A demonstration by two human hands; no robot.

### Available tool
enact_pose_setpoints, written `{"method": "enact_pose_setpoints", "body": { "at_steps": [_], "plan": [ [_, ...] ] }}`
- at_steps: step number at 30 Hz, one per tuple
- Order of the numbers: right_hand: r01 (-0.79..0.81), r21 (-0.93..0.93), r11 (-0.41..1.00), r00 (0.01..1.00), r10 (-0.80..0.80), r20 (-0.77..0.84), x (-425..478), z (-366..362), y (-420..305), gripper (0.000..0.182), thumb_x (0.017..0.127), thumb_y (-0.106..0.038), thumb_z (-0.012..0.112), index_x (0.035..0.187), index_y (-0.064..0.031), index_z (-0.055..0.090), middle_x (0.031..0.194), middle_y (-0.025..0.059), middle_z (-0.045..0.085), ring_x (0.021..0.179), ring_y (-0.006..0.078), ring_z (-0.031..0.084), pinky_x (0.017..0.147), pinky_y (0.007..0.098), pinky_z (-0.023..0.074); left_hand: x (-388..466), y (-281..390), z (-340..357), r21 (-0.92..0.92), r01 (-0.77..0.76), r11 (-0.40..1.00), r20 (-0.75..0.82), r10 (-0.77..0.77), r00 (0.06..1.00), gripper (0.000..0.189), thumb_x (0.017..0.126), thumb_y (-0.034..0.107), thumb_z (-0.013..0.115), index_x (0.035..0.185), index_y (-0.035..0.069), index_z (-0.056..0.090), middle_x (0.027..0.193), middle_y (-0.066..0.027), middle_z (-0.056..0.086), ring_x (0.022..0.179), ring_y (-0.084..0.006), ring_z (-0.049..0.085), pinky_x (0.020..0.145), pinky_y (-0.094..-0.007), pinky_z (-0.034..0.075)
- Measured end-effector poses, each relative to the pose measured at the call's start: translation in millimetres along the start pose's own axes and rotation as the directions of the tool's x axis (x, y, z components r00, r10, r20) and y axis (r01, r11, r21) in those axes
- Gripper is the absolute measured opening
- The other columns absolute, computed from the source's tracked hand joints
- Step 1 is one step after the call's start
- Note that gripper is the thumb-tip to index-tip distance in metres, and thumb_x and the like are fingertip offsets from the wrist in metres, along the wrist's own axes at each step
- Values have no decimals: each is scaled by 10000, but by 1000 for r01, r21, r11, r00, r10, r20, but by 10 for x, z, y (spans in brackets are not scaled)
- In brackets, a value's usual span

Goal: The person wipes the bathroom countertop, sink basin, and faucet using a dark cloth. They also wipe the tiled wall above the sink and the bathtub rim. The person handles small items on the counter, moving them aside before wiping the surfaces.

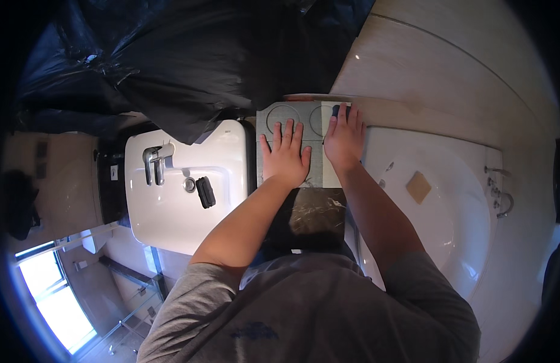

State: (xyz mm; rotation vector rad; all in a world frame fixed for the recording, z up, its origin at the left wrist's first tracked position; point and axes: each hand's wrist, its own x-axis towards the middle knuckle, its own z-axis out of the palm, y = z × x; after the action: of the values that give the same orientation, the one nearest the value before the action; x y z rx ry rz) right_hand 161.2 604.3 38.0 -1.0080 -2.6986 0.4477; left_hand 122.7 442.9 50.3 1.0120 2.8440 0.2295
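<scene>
A flat grey board (272,136) with two circular outlines and a pale strip (331,174) along its right side lies on a dark marbled counter (316,211). My left hand (287,161) rests palm down on the grey part, fingers spread, below the left circle. At the pale strip, my right hand (346,138) lies with its fingers over a small dark pad (336,110), which shows only in part between them; whether the fingers grip it is hard to tell.
To the left is a white washbasin (171,231) with a chrome faucet (154,165) and a black object (206,192) in it. At right, a white bathtub (461,195) holds a tan diamond-shaped piece (418,187). Black plastic sheeting (184,59) hangs beyond the board.
</scene>
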Motion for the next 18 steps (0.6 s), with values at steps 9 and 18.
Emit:
{"method": "enact_pose_setpoints", "body": {
  "at_steps": [9,18],
  "plan": [
    [414,198,889,894,-438,94,-307,17,-242,499,1033,-297,487,1477,-71,513,1574,164,442,1502,343,344,1234,503,236,35,-11,98,-2,0,1000,-34,0,999,657,1034,430,386,1617,144,283,1693,-79,245,1576,-329,154,1233,-636,64],
    [195,-92,976,981,-195,9,-133,-113,145,532,1039,-332,486,1494,-57,482,1593,175,405,1497,404,322,1212,534,264,-17,9,-17,-39,22,999,-16,-22,1000,650,1041,414,397,1611,123,285,1688,-80,254,1571,-322,175,1238,-622,80]
  ]
}}
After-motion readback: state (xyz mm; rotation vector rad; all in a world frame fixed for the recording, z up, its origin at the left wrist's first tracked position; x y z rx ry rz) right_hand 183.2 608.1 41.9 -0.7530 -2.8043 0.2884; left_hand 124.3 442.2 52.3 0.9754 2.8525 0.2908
